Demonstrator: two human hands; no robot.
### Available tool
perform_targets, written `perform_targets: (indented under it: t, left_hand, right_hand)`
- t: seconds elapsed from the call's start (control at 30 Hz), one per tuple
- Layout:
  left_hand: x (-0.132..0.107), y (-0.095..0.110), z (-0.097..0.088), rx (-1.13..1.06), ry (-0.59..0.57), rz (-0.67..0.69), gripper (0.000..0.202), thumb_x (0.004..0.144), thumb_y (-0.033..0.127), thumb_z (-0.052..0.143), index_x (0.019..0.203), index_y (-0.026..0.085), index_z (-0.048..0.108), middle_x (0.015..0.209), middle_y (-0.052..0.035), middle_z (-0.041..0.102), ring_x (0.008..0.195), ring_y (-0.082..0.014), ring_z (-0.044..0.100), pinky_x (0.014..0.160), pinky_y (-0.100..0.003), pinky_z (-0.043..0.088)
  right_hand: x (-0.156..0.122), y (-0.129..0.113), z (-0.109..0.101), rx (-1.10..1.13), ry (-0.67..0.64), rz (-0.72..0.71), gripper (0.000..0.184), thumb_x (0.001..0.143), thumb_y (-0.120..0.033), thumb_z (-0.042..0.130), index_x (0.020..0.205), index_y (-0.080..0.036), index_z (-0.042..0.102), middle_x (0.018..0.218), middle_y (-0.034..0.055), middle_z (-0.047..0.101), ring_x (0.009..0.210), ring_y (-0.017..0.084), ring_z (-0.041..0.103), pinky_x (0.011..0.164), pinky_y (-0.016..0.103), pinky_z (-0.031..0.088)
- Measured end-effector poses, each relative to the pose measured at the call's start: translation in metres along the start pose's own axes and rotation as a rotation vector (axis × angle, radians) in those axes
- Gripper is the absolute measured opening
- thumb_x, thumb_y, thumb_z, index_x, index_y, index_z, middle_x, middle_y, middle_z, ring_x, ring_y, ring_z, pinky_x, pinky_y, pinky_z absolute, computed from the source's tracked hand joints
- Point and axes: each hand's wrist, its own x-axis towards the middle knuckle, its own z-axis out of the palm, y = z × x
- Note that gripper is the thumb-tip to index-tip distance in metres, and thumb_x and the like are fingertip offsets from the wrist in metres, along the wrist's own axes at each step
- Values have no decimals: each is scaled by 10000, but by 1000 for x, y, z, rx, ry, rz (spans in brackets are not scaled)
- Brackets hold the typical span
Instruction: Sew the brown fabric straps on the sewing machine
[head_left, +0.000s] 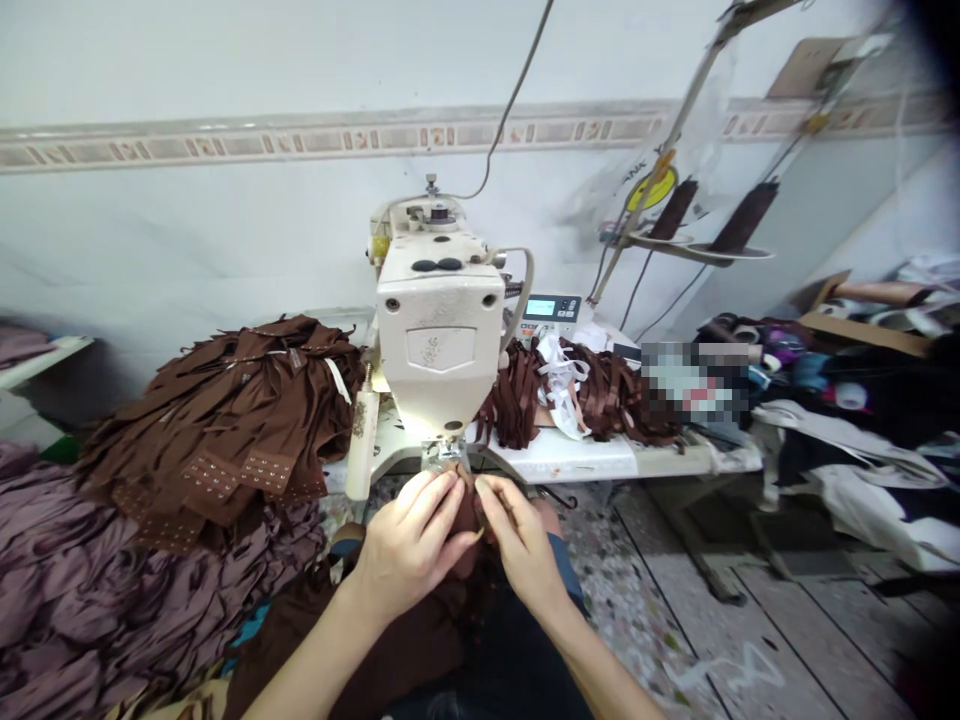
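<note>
Grip clenched: my left hand (409,535) and right hand (517,545) pinch brown fabric (469,515) at the presser foot (444,455) of the sewing machine (439,340). Brown pieces (225,420) pile left.

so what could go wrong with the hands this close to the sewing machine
The left hand and right hand pinch brown fabric just below the presser foot, so they could get caught if the machine runs. The heaped brown strips beside the machine look loose and might slide.
</note>
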Motion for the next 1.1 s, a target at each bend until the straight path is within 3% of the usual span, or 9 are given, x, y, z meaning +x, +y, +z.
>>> perform_targets:
  t: [0.2, 0.47, 0.63, 0.77, 0.87, 0.93, 1.0, 1.1]
  left_hand:
    - [4, -5, 4, -41, 0, -18, 480, 1073, 340, 604, 1480, 85, 624, 1331, -194, 758, 1276, -331, 703, 1061, -443, 630]
    - [3, -3, 7, -51, 6, -44, 507, 1067, 339, 618, 1518, 110, 597, 1315, -187, 765, 1273, -332, 706, 1048, -447, 638]
    - [3, 0, 7, -63, 5, -92, 533, 1046, 290, 656, 1548, 132, 574, 1355, -172, 756, 1320, -320, 679, 1078, -445, 625]
    - [-10, 21, -9, -5, 63, -123, 447, 986, 158, 723, 1423, 85, 659, 1331, -163, 772, 1333, -327, 663, 1071, -443, 618]
    - [-35, 55, -20, -36, 134, -67, 361, 934, 100, 771, 1292, 80, 725, 1126, -124, 823, 1170, -271, 731, 935, -354, 635]
    - [-58, 80, -19, -182, 46, -16, 235, 981, 210, 750, 1184, 92, 755, 931, -79, 803, 996, -224, 753, 772, -306, 621]
    - [-83, 99, -12, -296, -149, 35, 225, 1031, 319, 698, 1102, 114, 760, 811, -50, 750, 851, -185, 734, 656, -272, 578]
    - [-117, 106, 1, -338, -340, -83, 307, 1047, 455, 661, 999, 164, 750, 775, -34, 710, 749, -176, 694, 636, -292, 555]
  right_hand:
    - [5, -5, 2, 180, -127, 145, 458, 1034, -602, 626, 825, -196, 648, 728, -22, 576, 681, 154, 542, 627, 240, 478]
    - [9, -2, 8, 224, -85, 174, 467, 1001, -600, 673, 767, -201, 606, 710, -27, 534, 663, 145, 490, 619, 241, 446]
    - [-2, 20, 8, 268, -21, 252, 514, 972, -661, 683, 749, -201, 627, 691, -7, 568, 647, 162, 507, 568, 256, 436]
    - [-14, 41, 0, 312, 22, 380, 571, 930, -739, 685, 782, -188, 686, 619, -13, 565, 537, 153, 471, 486, 264, 393]
    - [-19, 49, -8, 263, 89, 428, 596, 896, -770, 698, 860, -177, 747, 721, 49, 679, 608, 200, 579, 485, 273, 423]
    - [-20, 52, -11, 236, 110, 436, 606, 899, -780, 681, 868, -181, 765, 816, 93, 738, 677, 229, 637, 484, 274, 438]
    - [-20, 56, -13, 231, 115, 437, 606, 912, -779, 663, 873, -184, 774, 867, 112, 766, 686, 228, 652, 484, 272, 446]
    - [-21, 62, -13, 228, 95, 434, 636, 956, -781, 586, 948, -178, 789, 921, 122, 791, 652, 210, 652, 488, 274, 465]
